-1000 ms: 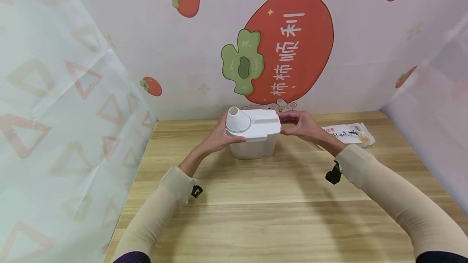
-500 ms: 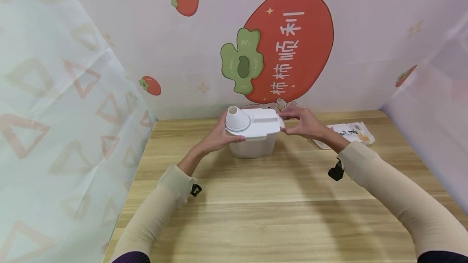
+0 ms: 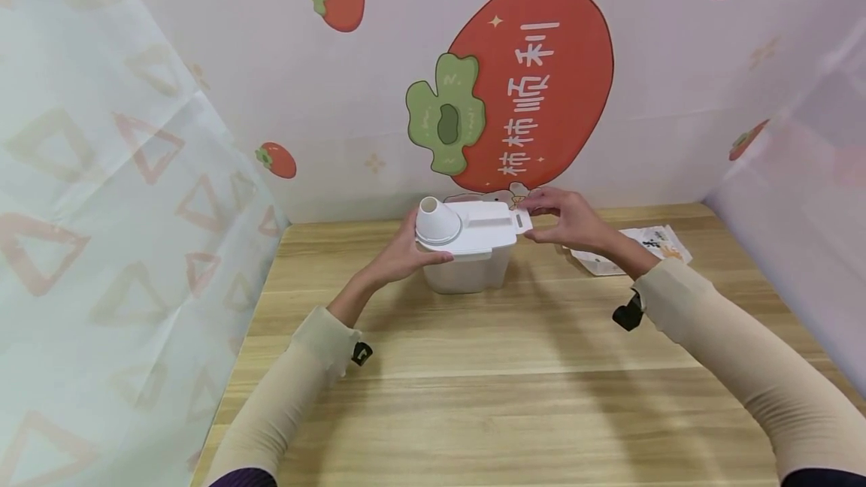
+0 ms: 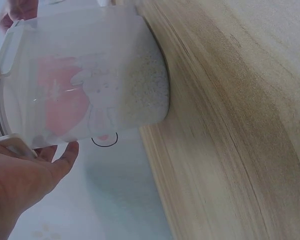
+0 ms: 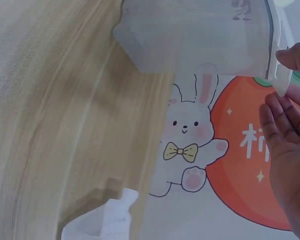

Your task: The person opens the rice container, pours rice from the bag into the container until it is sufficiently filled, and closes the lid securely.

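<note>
A clear plastic storage container [image 3: 467, 276] stands on the table near the back wall. Pale, rice-like grains [image 4: 145, 82] lie in its bottom. Its white lid [image 3: 473, 235] bears a cone-shaped spout [image 3: 436, 222] at the left end. My left hand [image 3: 398, 252] grips the lid's left end, thumb along the front edge and fingers round the far side. At the right end a lid latch [image 3: 523, 221] sticks outward, and my right hand [image 3: 571, 224] pinches it between thumb and fingers. In the right wrist view the thumb lies over this latch [image 5: 282, 75], with fingers beneath it.
A flat white printed packet [image 3: 659, 241] lies on the wooden table [image 3: 467, 382] to the right, partly behind the right forearm. Patterned walls rise at the back [image 3: 352, 96] and both sides.
The latch at the lid's right end has swung up and outward from the container's side. My right hand has shifted slightly right with it; the left hand keeps its grip.
</note>
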A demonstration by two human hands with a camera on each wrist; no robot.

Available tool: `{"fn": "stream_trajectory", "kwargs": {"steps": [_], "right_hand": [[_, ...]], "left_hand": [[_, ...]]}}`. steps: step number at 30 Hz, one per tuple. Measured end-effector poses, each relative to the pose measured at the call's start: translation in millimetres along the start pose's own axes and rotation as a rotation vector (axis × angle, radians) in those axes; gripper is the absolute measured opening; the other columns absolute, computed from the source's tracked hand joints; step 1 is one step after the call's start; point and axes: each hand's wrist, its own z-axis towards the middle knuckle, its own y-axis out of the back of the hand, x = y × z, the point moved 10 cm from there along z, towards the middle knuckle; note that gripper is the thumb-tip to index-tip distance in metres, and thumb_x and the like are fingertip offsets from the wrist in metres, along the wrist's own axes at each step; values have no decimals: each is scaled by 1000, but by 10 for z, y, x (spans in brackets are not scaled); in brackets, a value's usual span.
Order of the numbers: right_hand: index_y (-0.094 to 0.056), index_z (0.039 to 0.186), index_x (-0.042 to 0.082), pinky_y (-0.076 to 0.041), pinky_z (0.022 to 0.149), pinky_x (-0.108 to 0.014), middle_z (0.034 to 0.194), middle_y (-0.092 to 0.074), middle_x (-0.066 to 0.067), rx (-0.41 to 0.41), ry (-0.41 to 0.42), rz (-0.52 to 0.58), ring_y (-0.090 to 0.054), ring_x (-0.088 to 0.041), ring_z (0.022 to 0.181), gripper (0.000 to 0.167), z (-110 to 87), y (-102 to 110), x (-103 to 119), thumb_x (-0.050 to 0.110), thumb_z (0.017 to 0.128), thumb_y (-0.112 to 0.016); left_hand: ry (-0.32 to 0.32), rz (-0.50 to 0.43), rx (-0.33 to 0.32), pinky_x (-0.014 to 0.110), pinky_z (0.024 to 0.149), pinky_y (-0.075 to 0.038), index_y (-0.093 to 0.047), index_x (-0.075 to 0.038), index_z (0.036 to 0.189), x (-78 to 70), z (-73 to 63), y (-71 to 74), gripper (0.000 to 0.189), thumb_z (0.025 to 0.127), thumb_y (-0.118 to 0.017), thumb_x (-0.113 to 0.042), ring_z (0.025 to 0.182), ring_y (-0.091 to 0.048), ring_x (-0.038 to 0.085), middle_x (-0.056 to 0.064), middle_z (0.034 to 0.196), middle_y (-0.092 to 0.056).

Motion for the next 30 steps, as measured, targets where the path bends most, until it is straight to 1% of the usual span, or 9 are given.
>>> {"fn": "stream_trajectory", "kwargs": {"steps": [3, 9, 11, 14, 16, 18, 20, 23, 30], "right_hand": [[-75, 121, -4, -60, 97, -40, 116, -72, -15, 5, 0, 2, -75, -31, 103, 45, 25, 12, 28, 0, 80, -91], [-72, 126, -7, -57, 97, -55, 120, -70, -18, 40, -53, 2, -74, -35, 105, 50, 18, 13, 3, -2, 80, -90], [-71, 129, -6, -59, 98, -49, 123, -69, -19, 60, -74, 1, -73, -36, 106, 51, 9, 3, -17, -1, 81, -89], [-69, 133, -4, -59, 98, -30, 129, -69, -19, 92, -94, -7, -72, -35, 109, 54, 12, -16, -26, 4, 84, -88], [-68, 136, -2, -56, 97, -20, 132, -69, -18, 108, -104, -15, -71, -36, 112, 55, 18, -25, -30, 8, 86, -88], [-67, 138, 0, -58, 99, -27, 135, -69, -17, 117, -115, -18, -70, -36, 115, 56, 26, -37, -38, 10, 88, -87], [-66, 140, 0, -58, 104, -40, 137, -68, -17, 116, -136, -11, -67, -36, 120, 56, 36, -48, -56, 12, 89, -85], [-64, 143, 1, -52, 108, -57, 142, -66, -17, 111, -174, 4, -63, -36, 127, 55, 56, -72, -72, 15, 92, -82], [-58, 151, 4, -50, 111, -55, 151, -59, -18, 114, -220, 34, -59, -41, 135, 59, 138, -150, -88, 20, 97, -78]], "left_hand": [[5, 4, -1, 48, 124, -33, -25, -11, 164, 5, 2, 10, 108, 81, -93, -25, 138, -46, 27, 11, 149, -45], [-15, -16, 1, 48, 122, -35, -27, -12, 163, -14, 10, 4, 107, 80, -94, -26, 136, -48, 26, 10, 148, -46], [-18, -21, 2, 48, 122, -35, -27, -11, 162, -11, 10, -2, 107, 80, -94, -27, 135, -48, 26, 10, 147, -45], [-16, -19, -2, 48, 122, -36, -28, -11, 162, -2, 7, 1, 106, 80, -93, -27, 135, -48, 26, 11, 147, -45], [-19, -14, -4, 49, 122, -35, -28, -10, 162, -11, 5, 2, 106, 80, -93, -26, 136, -47, 27, 11, 148, -44], [-19, 0, -3, 49, 122, -35, -27, -10, 162, -24, 1, 1, 106, 80, -93, -26, 136, -47, 27, 12, 149, -43], [-18, 18, -5, 49, 122, -36, -27, -9, 162, -39, -2, 4, 107, 80, -93, -27, 136, -46, 28, 13, 149, -43], [-11, 54, -18, 48, 121, -37, -29, -8, 162, -63, -15, 23, 107, 79, -94, -28, 136, -47, 28, 13, 148, -44], [3, 82, -91, 47, 121, -39, -32, -4, 161, -169, -91, 103, 105, 80, -94, -30, 137, -52, 29, 15, 148, -52]]}}
